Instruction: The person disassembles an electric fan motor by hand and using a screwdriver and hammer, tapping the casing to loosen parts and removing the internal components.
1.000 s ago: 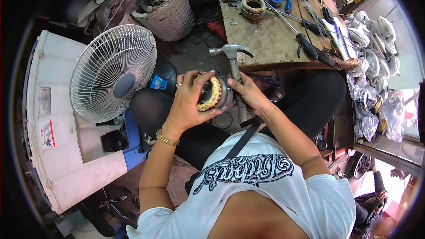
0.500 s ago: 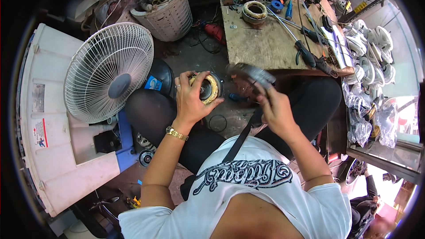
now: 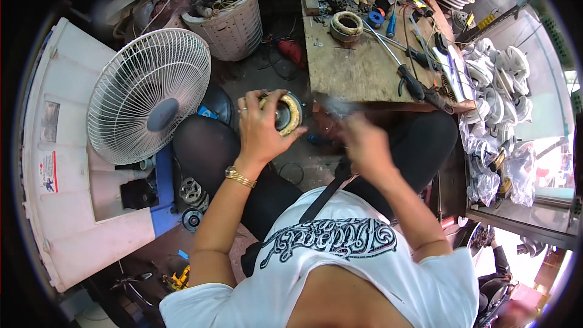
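My left hand point(image 3: 261, 124) is closed round a fan motor stator point(image 3: 294, 116), a ring of pale wrapped windings set in a round dark metal body. Its fingers lie over the left side of the ring, and the thumb presses at the lower rim. To the right, my right hand point(image 3: 368, 150) is smeared by motion, with its fingers bent round a dark grey metal thing point(image 3: 334, 108). That thing is too blurred to name; it is close to the stator's right side, apart from it.
A white fan point(image 3: 164, 114) stands at the left, beside a white panel point(image 3: 67, 231). A wooden workbench point(image 3: 340, 76) carries another wound stator point(image 3: 347, 26), pliers point(image 3: 410, 82) and screwdrivers. Behind stands a white basket point(image 3: 234, 36) of scraps. White parts point(image 3: 501, 91) hang at the right.
My right hand has swung a little left with the dark metal thing, toward the stator. My left hand keeps its hold on the stator. The whole view has shifted slightly.
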Demonstrator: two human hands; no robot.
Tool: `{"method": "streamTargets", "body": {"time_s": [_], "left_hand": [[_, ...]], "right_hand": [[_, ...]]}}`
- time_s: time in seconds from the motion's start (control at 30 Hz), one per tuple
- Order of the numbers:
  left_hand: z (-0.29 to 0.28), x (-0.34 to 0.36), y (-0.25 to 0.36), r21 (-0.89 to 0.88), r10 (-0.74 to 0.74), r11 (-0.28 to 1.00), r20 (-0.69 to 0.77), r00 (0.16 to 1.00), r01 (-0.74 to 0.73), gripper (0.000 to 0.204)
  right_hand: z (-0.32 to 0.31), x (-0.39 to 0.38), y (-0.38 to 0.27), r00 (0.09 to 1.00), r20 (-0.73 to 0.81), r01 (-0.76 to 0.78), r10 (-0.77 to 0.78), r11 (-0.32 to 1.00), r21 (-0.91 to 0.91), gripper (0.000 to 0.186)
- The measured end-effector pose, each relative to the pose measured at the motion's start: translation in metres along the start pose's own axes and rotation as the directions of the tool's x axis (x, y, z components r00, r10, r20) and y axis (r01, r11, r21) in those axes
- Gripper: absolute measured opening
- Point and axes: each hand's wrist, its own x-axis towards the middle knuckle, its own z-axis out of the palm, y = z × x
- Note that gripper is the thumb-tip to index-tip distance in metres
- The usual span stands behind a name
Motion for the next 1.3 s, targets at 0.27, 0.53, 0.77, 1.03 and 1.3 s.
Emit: {"method": "streamTargets", "body": {"time_s": [0.27,0.53,0.77,1.03,1.3], "left_hand": [[-0.048,0.065,-0.026,0.137,0.182,0.978,-0.219,0.959,-0.155,0.047],[-0.047,0.084,-0.067,0.048,0.028,0.999,-0.22,0.975,-0.018,0.044],[0.12,0.042,-0.151,-0.303,-0.401,0.798,0.379,0.834,0.521,0.063],[0.267,-0.033,-0.199,-0.055,-0.809,0.401,0.447,0.382,0.914,0.112],[0.322,-0.038,-0.201,-0.044,-0.862,0.349,0.377,0.339,0.936,0.124]], "right_hand": [[-0.021,0.016,0.006,0.964,-0.19,-0.162,0.188,0.976,0.146,0.024],[0.006,0.001,0.049,0.945,-0.096,-0.264,0.312,0.904,0.337,0.03],[-0.003,0.074,0.088,0.991,-0.134,-0.026,0.01,0.992,-0.122,0.033],[0.012,0.099,0.149,0.996,-0.089,-0.034,-0.009,0.884,-0.467,0.036],[0.031,0.121,0.161,0.978,-0.156,-0.198,0.136,0.837,-0.51,0.041]]}}
